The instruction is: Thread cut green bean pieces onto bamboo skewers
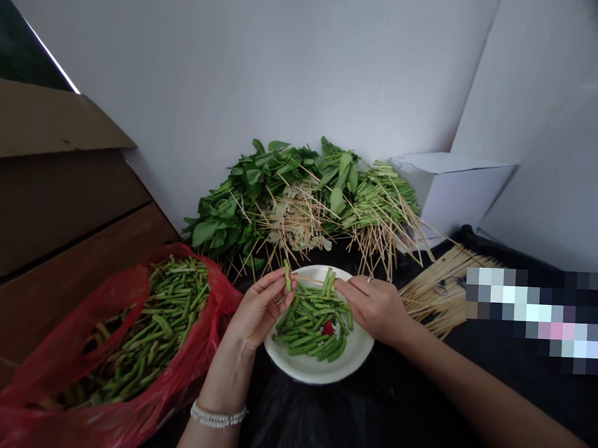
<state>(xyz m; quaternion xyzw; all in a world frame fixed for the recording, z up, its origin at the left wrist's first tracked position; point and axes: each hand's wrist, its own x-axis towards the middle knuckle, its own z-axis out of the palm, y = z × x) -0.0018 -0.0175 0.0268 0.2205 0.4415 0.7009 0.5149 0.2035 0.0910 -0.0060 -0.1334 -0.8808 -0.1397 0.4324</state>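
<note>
My left hand (258, 308) pinches a short piece of green bean (287, 276) upright above a white plate (317, 369). My right hand (374, 306) is closed on a thin wooden skewer (307, 279) that points left toward that bean piece, with bean pieces threaded on it near my fingers. The plate holds a heap of cut green bean pieces (314, 320) with a small red spot among them. Both hands hover over the far rim of the plate.
A red plastic bag (94, 387) full of long green beans lies at the left. Behind the plate lie skewered leafy greens (251, 195) and skewered bean bundles (384, 198). A pile of bare skewers (439, 289) lies at the right, a white box (454, 184) behind it.
</note>
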